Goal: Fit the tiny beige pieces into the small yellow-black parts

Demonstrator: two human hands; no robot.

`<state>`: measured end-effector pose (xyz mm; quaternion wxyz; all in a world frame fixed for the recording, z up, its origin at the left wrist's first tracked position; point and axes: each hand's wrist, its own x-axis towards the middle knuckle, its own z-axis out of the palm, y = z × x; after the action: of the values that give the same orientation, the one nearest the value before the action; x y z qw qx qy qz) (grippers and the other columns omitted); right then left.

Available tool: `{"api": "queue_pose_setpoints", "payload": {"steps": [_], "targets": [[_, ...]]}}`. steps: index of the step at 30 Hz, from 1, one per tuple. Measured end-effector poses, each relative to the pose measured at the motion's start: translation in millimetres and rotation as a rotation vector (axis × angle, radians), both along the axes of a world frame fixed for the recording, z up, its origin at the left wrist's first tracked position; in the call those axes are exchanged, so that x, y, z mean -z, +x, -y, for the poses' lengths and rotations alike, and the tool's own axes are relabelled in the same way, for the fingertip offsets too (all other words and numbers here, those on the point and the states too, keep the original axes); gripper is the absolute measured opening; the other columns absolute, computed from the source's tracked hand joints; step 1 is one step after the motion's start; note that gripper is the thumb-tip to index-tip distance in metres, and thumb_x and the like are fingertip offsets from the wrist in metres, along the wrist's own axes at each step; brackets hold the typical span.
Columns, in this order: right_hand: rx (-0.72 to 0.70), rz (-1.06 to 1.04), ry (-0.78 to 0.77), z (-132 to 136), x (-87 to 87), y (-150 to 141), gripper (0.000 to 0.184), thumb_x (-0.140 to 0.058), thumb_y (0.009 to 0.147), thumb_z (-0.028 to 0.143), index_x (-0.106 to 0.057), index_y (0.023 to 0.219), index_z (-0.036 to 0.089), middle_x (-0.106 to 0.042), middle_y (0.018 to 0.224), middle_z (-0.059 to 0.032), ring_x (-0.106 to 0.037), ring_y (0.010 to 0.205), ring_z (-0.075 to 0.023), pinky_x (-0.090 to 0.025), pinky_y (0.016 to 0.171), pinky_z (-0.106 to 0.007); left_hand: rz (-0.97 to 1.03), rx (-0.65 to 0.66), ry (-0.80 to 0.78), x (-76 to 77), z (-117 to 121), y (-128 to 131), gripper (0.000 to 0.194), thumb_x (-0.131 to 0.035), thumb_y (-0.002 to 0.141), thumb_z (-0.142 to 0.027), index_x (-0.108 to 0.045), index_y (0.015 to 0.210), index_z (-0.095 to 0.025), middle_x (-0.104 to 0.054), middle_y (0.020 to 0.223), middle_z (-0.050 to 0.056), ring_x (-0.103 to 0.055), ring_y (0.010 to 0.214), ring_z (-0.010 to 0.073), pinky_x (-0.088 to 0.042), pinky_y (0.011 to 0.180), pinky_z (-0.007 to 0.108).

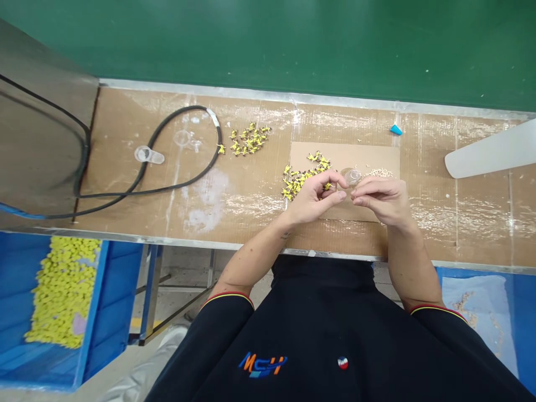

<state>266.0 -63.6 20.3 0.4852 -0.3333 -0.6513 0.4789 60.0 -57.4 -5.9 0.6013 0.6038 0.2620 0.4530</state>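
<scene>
My left hand (316, 195) and my right hand (379, 196) meet over a brown cardboard pad (377, 159) on the bench. Both are pinched together on a small clear plastic piece (352, 177) held between their fingertips. A pile of small yellow parts (299, 177) lies just left of my left hand on the pad. A little heap of tiny pale parts (379, 172) lies right behind my right hand.
A second pile of yellow parts (249, 139) lies further left, beside a black cable loop (176, 162) and two clear plastic pieces (148, 154). A blue bit (396, 130) sits at the back. Blue bins hang below: one with yellow parts (62, 290), one at right (486, 312).
</scene>
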Motion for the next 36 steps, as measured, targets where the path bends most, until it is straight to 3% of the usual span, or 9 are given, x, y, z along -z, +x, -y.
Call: {"api": "queue_pose_setpoints", "payload": {"steps": [7,12,18,27,33,36], "targets": [[0.023,0.013,-0.048,3,-0.4,-2,0.012,-0.085,0.084,0.023,-0.085,0.094,0.03,-0.081,0.079,-0.0002,-0.074,0.067,-0.014,-0.06,0.057,-0.027,-0.073,-0.045,0.102,-9.0,5,4,0.019,-0.071,0.097,-0.037,-0.064,0.093,-0.02,-0.031,0.059,-0.011,-0.028,0.05,0.0043,-0.028,0.052,0.021],[0.058,-0.041,-0.154,6,0.5,-1,0.025,-0.091,0.077,0.021,-0.08,0.098,0.029,-0.081,0.078,0.0033,-0.074,0.064,-0.011,-0.059,0.055,-0.02,-0.138,-0.098,0.196,-5.8,6,5,0.019,-0.068,0.098,-0.04,-0.068,0.095,-0.02,-0.047,0.061,-0.008,-0.031,0.049,0.0046,-0.029,0.051,0.021],[0.025,0.003,-0.135,4,-0.2,1,0.014,-0.09,0.078,0.02,-0.078,0.084,0.026,-0.077,0.073,0.0034,-0.071,0.062,-0.0104,-0.057,0.055,-0.021,-0.211,-0.109,0.294,-4.9,6,4,0.022,-0.065,0.1,-0.041,-0.07,0.093,-0.021,-0.056,0.064,-0.005,-0.04,0.051,0.0058,-0.032,0.054,0.022],[0.099,0.082,0.191,2,1.0,-6,0.014,-0.082,0.085,0.02,-0.082,0.092,0.031,-0.078,0.082,-0.0001,-0.071,0.073,-0.0154,-0.058,0.066,-0.031,0.012,-0.106,0.106,-5.0,7,8,0.022,-0.07,0.097,-0.039,-0.068,0.09,-0.019,-0.063,0.078,-0.002,-0.042,0.057,0.0042,-0.033,0.053,0.019],[0.177,0.213,0.226,6,1.9,-7,0.006,-0.077,0.085,0.025,-0.078,0.083,0.03,-0.074,0.075,-0.0007,-0.065,0.067,-0.0175,-0.054,0.061,-0.035,0.004,-0.082,0.048,-3.9,9,11,0.025,-0.071,0.095,-0.042,-0.066,0.087,-0.019,-0.059,0.075,-0.003,-0.04,0.055,0.0042,-0.032,0.053,0.022],[0.227,0.292,0.231,6,-2.0,-3,0.007,-0.074,0.084,0.026,-0.074,0.077,0.029,-0.071,0.07,-0.0003,-0.063,0.065,-0.0178,-0.052,0.06,-0.036,0.018,-0.081,-0.019,-2.2,6,10,0.028,-0.072,0.093,-0.047,-0.061,0.094,-0.021,-0.053,0.072,-0.005,-0.04,0.055,0.0055,-0.031,0.052,0.022]]}}
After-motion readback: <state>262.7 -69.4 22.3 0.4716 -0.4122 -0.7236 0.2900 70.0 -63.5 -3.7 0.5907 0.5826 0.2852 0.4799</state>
